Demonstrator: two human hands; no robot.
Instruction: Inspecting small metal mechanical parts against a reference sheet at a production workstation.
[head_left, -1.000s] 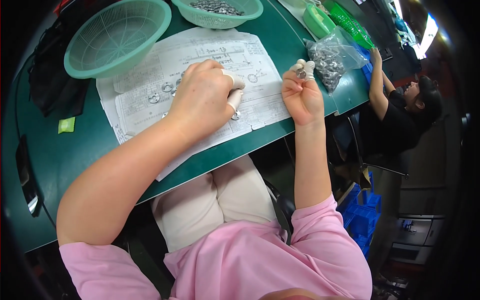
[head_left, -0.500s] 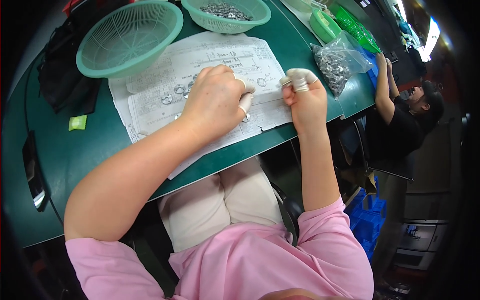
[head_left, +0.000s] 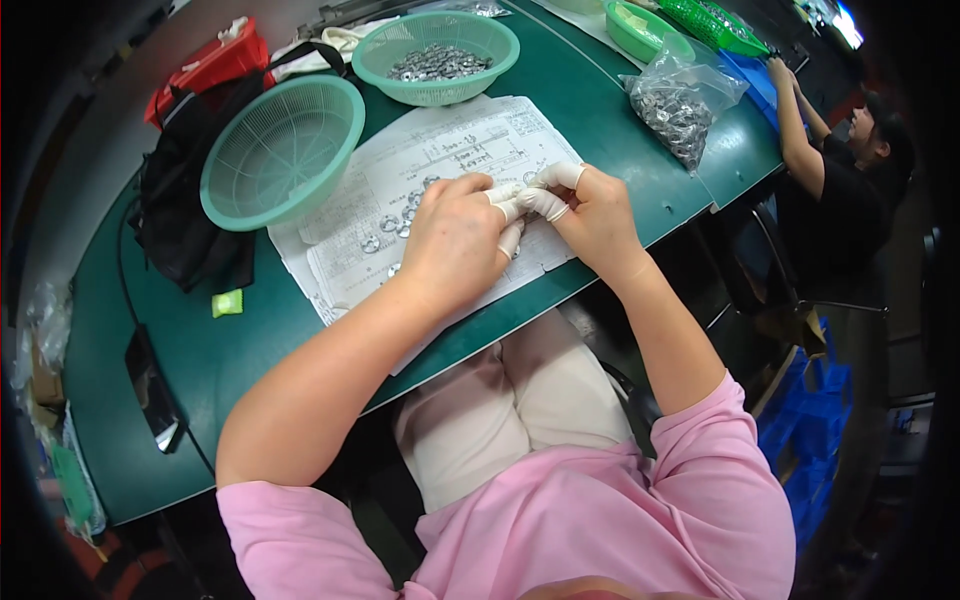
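Note:
My left hand [head_left: 458, 240] and my right hand [head_left: 592, 215] meet fingertip to fingertip over a printed paper sheet [head_left: 440, 170] on the green table [head_left: 250, 340]. White finger cots cover several fingertips of both hands. The fingers pinch together at one spot; whatever small piece sits between them is hidden. Several small metal rings [head_left: 395, 222] lie loose on the paper just left of my left hand.
An empty green basket [head_left: 280, 150] stands at the paper's left; a second green basket [head_left: 438, 55] holding metal parts is behind it. A clear bag of metal parts [head_left: 682, 105] lies right. A black bag [head_left: 185, 225] and phone [head_left: 152, 390] sit left. Another person [head_left: 850, 170] works at far right.
My right hand has come left and down from the bag side to meet my left hand over the paper. My left hand has shifted slightly right, off the rings.

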